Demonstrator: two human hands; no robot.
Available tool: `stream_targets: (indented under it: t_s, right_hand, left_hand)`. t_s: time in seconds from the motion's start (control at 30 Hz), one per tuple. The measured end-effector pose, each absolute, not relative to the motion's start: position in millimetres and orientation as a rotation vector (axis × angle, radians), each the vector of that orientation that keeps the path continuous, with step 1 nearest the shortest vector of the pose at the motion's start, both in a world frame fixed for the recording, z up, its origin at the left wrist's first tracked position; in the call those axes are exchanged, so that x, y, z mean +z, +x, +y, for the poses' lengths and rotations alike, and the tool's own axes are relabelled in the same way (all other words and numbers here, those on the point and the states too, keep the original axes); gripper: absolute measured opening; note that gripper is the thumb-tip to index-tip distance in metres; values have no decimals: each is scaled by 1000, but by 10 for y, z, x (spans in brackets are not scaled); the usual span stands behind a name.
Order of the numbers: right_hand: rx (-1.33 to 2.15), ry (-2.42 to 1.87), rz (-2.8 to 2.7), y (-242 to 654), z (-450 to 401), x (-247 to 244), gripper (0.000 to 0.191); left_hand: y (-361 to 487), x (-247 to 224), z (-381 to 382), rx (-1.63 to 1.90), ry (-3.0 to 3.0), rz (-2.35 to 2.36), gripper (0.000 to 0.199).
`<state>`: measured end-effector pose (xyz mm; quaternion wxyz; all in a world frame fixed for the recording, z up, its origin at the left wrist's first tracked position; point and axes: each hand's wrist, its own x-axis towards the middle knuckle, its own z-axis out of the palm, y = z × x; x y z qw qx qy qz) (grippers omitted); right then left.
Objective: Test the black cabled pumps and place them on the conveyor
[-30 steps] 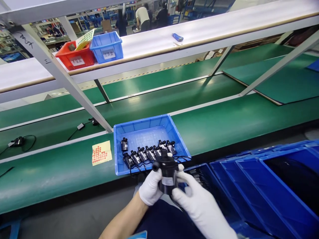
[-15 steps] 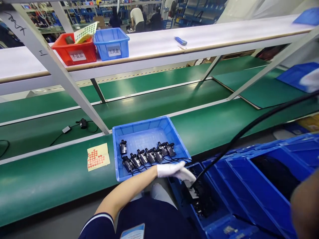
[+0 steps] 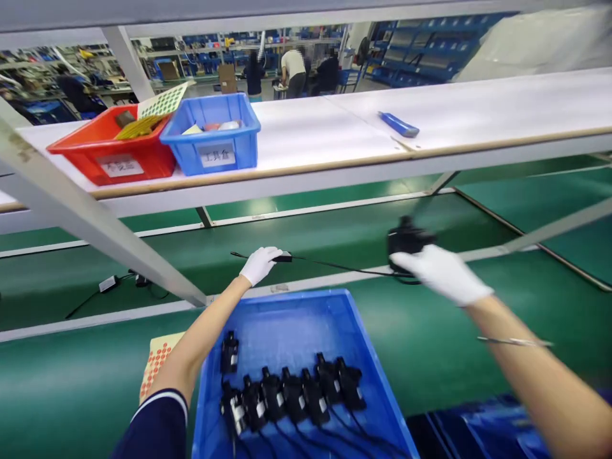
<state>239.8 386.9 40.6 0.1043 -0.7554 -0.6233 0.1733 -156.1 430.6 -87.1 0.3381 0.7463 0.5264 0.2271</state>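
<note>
Altogether two white-gloved hands are at work, each closed on one end of a single corded unit. The right hand [image 3: 440,274] grips one black pump [image 3: 406,242], blurred, up over the green belt [image 3: 449,331] and right of the large blue bin [image 3: 287,325]. The left hand [image 3: 261,264] pinches one small black block [image 3: 283,258] beyond that bin's far edge, and one thin black cord [image 3: 335,264] runs between the two hands. Eight more pumps lie inside the large bin: seven side by side in a row [image 3: 293,395], plus one [image 3: 229,352] apart at the left. Left of the bin is one sheet of red dots [image 3: 157,357], partly behind the left arm. Farther left lies one block with a white label [image 3: 109,284]. Up on the white shelf [image 3: 306,127] stand two small bins, one red [image 3: 153,167] and one blue [image 3: 243,153], and one blue cutter [image 3: 398,124].
</note>
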Motion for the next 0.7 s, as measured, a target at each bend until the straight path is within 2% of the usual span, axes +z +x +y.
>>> stream_targets:
  t_s: [0.1, 0.2, 0.3, 0.37, 0.53, 0.6, 0.7]
  right_hand:
    - [676, -2358, -1890, 1995, 4774, -402, 56]
    - [762, -2442, -1922, 1551, 5495, -1202, 64]
    - [811, -2502, -1966, 1277, 5915, -1794, 62]
    - [833, -2536, -2000, 1183, 6049, -2052, 61]
    - [876, -2581, -2072, 1059, 6100, -2211, 61]
    - [877, -2505, -2128, 1020, 5993, -2077, 59]
    - [933, -2277, -2182, 977, 5599, -1728, 51]
  left_hand:
    - [-1289, -1311, 4851, 419, 2127, 1465, 31]
    - [-1134, -1653, 5120, 236, 2186, 1541, 20]
    - [-1326, -1651, 4932, 205, 2199, 1613, 28]
    - [-1608, -1504, 4427, 286, 2191, 1714, 37]
    - [-1982, -1325, 2332, 619, 1857, 2029, 42]
    - [-1904, -1427, 1737, 477, 1390, 2236, 48]
    - [-1759, -1628, 1531, 238, 747, 2305, 66]
